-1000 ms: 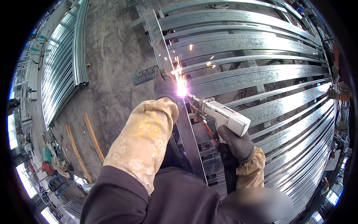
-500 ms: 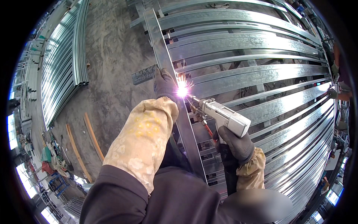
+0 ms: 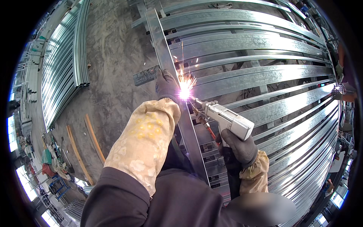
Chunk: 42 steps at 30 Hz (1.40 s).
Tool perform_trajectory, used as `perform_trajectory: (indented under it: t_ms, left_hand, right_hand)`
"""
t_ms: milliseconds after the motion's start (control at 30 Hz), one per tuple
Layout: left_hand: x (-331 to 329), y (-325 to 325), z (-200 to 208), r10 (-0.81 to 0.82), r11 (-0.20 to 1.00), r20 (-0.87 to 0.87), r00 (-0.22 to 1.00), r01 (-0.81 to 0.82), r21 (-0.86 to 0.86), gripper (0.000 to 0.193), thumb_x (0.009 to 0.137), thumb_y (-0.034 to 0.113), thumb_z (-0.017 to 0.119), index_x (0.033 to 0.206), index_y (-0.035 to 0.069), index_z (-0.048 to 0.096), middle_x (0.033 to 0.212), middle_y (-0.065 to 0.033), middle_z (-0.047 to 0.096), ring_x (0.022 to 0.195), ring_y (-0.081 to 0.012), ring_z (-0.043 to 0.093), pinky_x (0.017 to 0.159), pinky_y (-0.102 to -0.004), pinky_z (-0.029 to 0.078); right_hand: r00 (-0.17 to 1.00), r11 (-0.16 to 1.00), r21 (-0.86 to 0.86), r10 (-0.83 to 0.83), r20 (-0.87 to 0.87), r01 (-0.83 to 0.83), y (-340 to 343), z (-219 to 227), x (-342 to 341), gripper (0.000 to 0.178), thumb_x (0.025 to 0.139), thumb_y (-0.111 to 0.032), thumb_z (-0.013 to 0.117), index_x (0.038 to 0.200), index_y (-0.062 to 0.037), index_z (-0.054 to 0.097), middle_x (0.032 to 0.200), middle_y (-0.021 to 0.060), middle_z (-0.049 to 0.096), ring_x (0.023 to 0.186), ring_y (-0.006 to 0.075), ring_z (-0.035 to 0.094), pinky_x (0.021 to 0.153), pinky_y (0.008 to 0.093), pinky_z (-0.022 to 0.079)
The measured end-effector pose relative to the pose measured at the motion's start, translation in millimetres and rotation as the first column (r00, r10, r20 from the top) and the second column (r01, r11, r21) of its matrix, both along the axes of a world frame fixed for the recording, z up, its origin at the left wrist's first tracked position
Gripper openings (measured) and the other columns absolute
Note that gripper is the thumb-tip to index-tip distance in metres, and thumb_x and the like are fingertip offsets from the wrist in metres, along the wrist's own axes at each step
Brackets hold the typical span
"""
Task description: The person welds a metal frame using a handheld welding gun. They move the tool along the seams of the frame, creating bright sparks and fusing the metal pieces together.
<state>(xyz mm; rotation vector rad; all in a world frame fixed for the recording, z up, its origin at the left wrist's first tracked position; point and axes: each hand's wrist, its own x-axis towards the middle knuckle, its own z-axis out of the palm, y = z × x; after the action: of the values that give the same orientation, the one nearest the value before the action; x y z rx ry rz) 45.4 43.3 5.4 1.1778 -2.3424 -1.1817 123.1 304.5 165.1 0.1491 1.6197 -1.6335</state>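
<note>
In my right hand [image 3: 242, 147], gloved in dark grey, is a silver pistol-shaped welding gun [image 3: 230, 119], my fingers closed round its grip. A brass fitting with a red hose [image 3: 210, 131] runs beneath its barrel. The nozzle points left at a bright pinkish-white glow [image 3: 185, 93], with orange sparks flying upward at the edge of a long rectangular metal tube [image 3: 192, 140]. My left hand [image 3: 166, 83], also gloved, grips the left side of this tube just beside the glow. The glare hides the exact spot being welded.
Rows of shiny metal tubes [image 3: 257, 75] extend right from the long tube. A stack of metal profiles [image 3: 64, 64] lies at the far left, two wooden strips [image 3: 94, 138] nearer. A short dark metal piece [image 3: 145, 76] sits beyond my left hand. At the right rim is another person's hand [image 3: 338, 94].
The sparks spread wider and higher, with a few loose ones farther out. Both my hands and the welding gun stay practically in place.
</note>
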Motion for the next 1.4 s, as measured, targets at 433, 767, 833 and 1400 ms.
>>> perform_trajectory:
  t_ms: [433,767,833,1400]
  left_hand:
    - [-1.5,2.2,3.8,0.021,0.999,-0.015,1.0,-0.02,0.042,0.048,0.107,0.034,0.044,0.128,-0.007,0.057,0.119,-0.0291,0.066,0.114,-0.0438,0.063,0.099,-0.0445,0.048]
    - [0.9,1.8,-0.8,-0.003,0.994,-0.074,0.997,-0.006,-0.113,0.048,0.108,0.035,0.038,0.127,-0.006,0.055,0.116,-0.0299,0.066,0.109,-0.0469,0.064,0.092,-0.0473,0.051]
    - [0.8,-0.2,4.6,-0.037,0.999,-0.001,0.999,0.037,0.021,0.048,0.108,0.035,0.038,0.128,-0.006,0.055,0.119,-0.0303,0.065,0.112,-0.047,0.062,0.095,-0.0473,0.05]
    - [-0.2,-0.9,0.5,-0.024,1.0,-0.009,1.0,0.024,0.018,0.048,0.108,0.035,0.038,0.125,-0.005,0.056,0.117,-0.03,0.066,0.11,-0.048,0.062,0.093,-0.0483,0.049]
  right_hand:
    - [1.0,1.0,0.008,-0.013,-0.017,0.013,2.8,-5.3,4.6,0.021,0.101,-0.019,0.06,0.105,0.0011,0.064,0.08,0.0051,0.066,0.065,0.0098,0.063,0.056,0.0257,0.051]
    - [0.999,0.999,0.029,-0.038,0.015,0.037,1.3,-2.2,6.3,0.02,0.1,-0.019,0.06,0.098,0.0,0.066,0.074,0.0038,0.065,0.062,0.0096,0.061,0.056,0.026,0.05]
    - [0.994,0.994,0.037,-0.101,0.035,0.1,-3.3,3.6,7.1,0.021,0.1,-0.019,0.06,0.095,-0.0004,0.067,0.072,0.0034,0.064,0.061,0.0094,0.06,0.056,0.026,0.049]
    - [0.999,0.998,0.059,-0.017,0.045,0.014,6.1,0.3,10.0,0.026,0.1,-0.019,0.061,0.117,0.0004,0.063,0.085,0.0039,0.068,0.069,0.0092,0.063,0.06,0.026,0.052]
